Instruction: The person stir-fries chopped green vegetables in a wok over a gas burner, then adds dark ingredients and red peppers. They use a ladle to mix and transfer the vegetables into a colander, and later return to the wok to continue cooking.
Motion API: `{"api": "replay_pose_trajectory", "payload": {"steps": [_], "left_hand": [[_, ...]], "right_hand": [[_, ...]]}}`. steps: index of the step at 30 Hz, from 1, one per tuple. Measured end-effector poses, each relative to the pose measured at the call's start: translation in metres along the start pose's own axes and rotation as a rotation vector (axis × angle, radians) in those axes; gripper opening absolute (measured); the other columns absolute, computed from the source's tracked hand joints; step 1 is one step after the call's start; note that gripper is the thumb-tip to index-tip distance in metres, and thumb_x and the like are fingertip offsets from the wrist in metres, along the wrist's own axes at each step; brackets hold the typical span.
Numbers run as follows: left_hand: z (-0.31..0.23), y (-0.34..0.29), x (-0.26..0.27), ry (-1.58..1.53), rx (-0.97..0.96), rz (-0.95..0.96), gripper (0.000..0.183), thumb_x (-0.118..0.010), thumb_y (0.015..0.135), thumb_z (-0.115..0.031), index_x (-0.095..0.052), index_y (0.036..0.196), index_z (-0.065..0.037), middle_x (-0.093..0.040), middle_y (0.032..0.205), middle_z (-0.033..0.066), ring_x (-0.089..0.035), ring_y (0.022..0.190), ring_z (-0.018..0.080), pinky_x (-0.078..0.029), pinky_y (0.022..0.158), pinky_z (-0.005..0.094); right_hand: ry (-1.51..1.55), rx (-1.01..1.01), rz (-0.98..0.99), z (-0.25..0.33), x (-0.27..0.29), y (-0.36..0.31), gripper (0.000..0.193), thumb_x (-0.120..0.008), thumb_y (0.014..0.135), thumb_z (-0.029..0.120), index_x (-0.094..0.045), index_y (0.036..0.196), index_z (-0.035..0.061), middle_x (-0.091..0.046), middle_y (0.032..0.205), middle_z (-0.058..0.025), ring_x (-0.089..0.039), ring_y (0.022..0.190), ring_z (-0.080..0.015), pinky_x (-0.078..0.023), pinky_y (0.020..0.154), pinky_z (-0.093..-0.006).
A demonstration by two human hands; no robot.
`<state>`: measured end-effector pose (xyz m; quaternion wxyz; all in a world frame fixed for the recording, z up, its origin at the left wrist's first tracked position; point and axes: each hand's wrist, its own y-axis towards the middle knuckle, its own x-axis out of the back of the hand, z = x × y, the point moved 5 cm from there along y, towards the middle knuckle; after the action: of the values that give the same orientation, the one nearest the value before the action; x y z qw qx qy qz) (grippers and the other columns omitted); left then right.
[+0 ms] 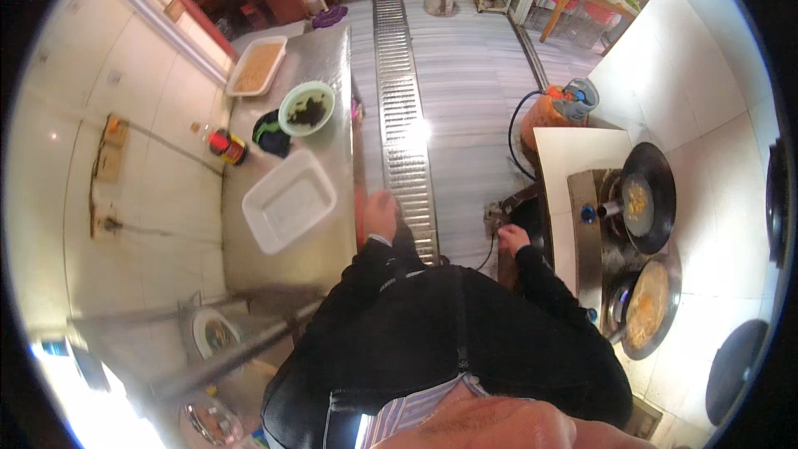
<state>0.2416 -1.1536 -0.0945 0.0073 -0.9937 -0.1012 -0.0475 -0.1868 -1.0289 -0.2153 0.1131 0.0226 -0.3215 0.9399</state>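
Note:
My left hand (381, 214) hangs beside the long edge of the steel table (341, 83), its fingers loosely curled with nothing visible in them. On the other side, my right hand (514, 238) is held low near the front of the stove counter (568, 199), fingers bent in and no object seen in them. An empty white tray (289, 201) rests on the table near my left hand. Two woks stand on the stove: the far wok (662, 199) holds small yellowish pieces, and the near wok (652, 341) contains pale brown food.
A green bowl (289, 108) with dark contents, a bottle (229, 148) and a tray of brown food (259, 68) sit farther along the table. A floor grate (399, 75) runs ahead. An orange gas cylinder (544, 120) with a black hose (513, 133) stands beside the counter.

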Motion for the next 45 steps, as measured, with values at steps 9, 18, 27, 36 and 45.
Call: {"api": "replay_pose_trajectory", "payload": {"steps": [9, 18, 27, 36, 45], "left_hand": [[-0.032, 0.247, -0.062, 0.039, 0.261, 0.415, 0.026, -0.065, 0.094, -0.024, -0.069, 0.099, 0.001, -0.065, 0.073, 0.0039, -0.058, 0.059, 0.0099, -0.05, 0.057, 0.0272], [-0.075, 0.406, -0.251, 0.416, 0.23, 1.663, 0.024, -0.068, 0.091, -0.026, -0.07, 0.106, -0.006, -0.07, 0.089, 0.0019, -0.063, 0.073, 0.0106, -0.054, 0.064, 0.0285], [-0.07, 0.592, -0.453, 0.575, 0.419, 1.743, 0.027, -0.064, 0.091, -0.029, -0.07, 0.108, -0.01, -0.069, 0.103, 0.0009, -0.063, 0.091, 0.0121, -0.054, 0.073, 0.0312], [-0.089, 0.693, -0.658, 0.518, 0.355, 2.028, 0.026, -0.063, 0.088, -0.022, -0.068, 0.109, -0.007, -0.068, 0.097, 0.002, -0.061, 0.087, 0.0121, -0.051, 0.079, 0.0311], [-0.11, 0.823, -0.905, 0.546, 0.094, 2.08, 0.033, -0.061, 0.093, -0.028, -0.064, 0.111, -0.002, -0.068, 0.1, 0.0079, -0.061, 0.093, 0.0185, -0.049, 0.084, 0.0332]], "right_hand": [[-0.161, 0.048, 0.317, 0.26, -0.123, 0.126, 0.019, -0.069, 0.091, 0.019, -0.067, 0.098, 0.0018, -0.068, 0.078, -0.0057, -0.061, 0.061, -0.0129, -0.05, 0.056, -0.0279], [-0.356, 0.075, 0.611, 0.401, -0.131, 0.224, 0.019, -0.068, 0.092, 0.021, -0.071, 0.103, 0.0056, -0.069, 0.083, -0.0001, -0.058, 0.069, -0.0083, -0.049, 0.062, -0.0267], [-0.406, 0.219, 0.517, 0.513, -0.011, 0.429, 0.027, -0.067, 0.092, 0.024, -0.069, 0.11, 0.0041, -0.073, 0.095, -0.0034, -0.063, 0.087, -0.01, -0.051, 0.081, -0.0293], [-0.603, 0.389, 0.395, 0.623, 0.111, 0.546, 0.023, -0.065, 0.086, 0.024, -0.071, 0.102, 0.0089, -0.073, 0.086, -0.0122, -0.07, 0.078, -0.0276, -0.054, 0.071, -0.0377], [-0.875, 0.432, 0.049, 0.713, 0.246, 0.724, 0.024, -0.059, 0.086, 0.024, -0.072, 0.106, 0.0187, -0.072, 0.098, -0.0097, -0.069, 0.09, -0.033, -0.054, 0.078, -0.0424]]}}
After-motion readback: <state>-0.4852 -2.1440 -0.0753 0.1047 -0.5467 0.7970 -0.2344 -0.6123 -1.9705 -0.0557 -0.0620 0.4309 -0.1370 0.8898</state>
